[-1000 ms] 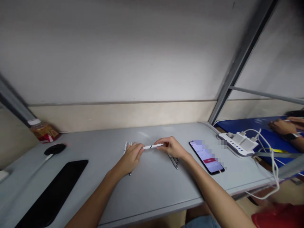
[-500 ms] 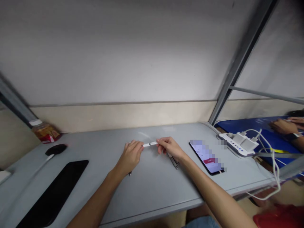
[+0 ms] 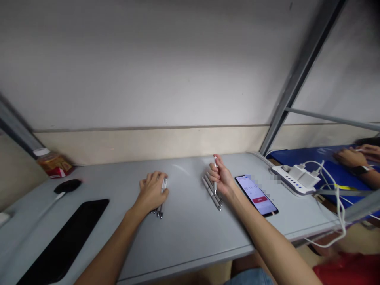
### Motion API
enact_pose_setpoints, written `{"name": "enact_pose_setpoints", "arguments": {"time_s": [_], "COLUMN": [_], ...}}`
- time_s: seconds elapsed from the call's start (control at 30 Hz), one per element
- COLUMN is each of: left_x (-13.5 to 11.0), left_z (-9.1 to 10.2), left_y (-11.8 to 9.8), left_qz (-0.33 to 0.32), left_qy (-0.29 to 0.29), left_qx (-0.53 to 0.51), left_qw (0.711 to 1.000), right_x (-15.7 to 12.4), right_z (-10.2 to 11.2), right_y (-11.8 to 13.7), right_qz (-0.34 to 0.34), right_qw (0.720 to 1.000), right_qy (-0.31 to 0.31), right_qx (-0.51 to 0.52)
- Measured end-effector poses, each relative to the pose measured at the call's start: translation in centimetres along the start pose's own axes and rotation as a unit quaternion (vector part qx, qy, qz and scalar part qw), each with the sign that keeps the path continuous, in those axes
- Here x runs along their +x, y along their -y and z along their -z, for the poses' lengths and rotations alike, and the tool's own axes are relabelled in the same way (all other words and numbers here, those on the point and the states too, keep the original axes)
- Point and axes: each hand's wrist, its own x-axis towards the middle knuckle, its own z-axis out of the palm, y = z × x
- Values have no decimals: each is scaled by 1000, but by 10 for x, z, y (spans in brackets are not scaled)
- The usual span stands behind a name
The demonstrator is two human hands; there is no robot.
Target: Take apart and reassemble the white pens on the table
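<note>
- On the grey table, the left hand is lying half-curled over a cluster of pens; I cannot tell whether it is gripping one.
- Just beside a second bunch of pens, the right hand is clasping a white pen roughly upright, thumb at its top end.
- To that hand's right, a lit phone is lying face up.

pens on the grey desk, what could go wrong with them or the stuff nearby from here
The left pens lie close together under the left hand, so they might roll apart if it drags.

The right hand's pen points down near the right pens, so a slip or a dip could knock them askew.

The right forearm passes close to the phone in this view; a sideways sweep might nudge it.
</note>
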Motion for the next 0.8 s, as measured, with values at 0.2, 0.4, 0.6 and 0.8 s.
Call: {"name": "enact_pose_setpoints", "arguments": {"time_s": [0.2,0.4,0.6,0.8], "left_x": [-1,-2,-3,-3], "left_z": [-2,0,0,0], "left_y": [-3,-5,-8,-9], "left_qz": [0,5,11,11], "left_qy": [10,11,-4,-1], "left_qx": [12,4,0,1], "left_qw": [1000,1000,1000,1000], "right_x": [-1,0,0,-3], "right_z": [-4,-5,-6,-9], "right_y": [-2,-4,-6,-7], "right_qz": [-10,-2,-13,-74], "right_qw": [1000,999,999,992], "right_qy": [16,13,11,52], "right_qx": [-7,-51,-48,-84]}}
